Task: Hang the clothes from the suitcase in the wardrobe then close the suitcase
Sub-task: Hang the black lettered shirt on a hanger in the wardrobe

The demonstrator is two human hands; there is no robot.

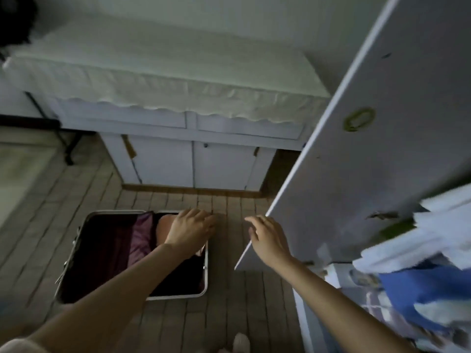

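Observation:
An open suitcase [76,250] with a metal rim lies on the tiled floor at lower left. Inside it are a purple garment [141,235], a pinkish one [163,229] and dark cloth. My left hand [192,226] hovers over the suitcase's far right corner, fingers relaxed, holding nothing. My right hand [266,238] reaches out with fingers spread, next to the edge of the open white wardrobe door [369,149]; whether it touches the door I cannot tell. White and blue clothes [433,263] are stacked in the wardrobe at the right.
A white cabinet [193,164] with a white cover [165,80] stands against the far wall. A dark stand [63,138] is at the left. Tiled floor [229,314] lies between suitcase and wardrobe. My foot [240,342] shows at the bottom edge.

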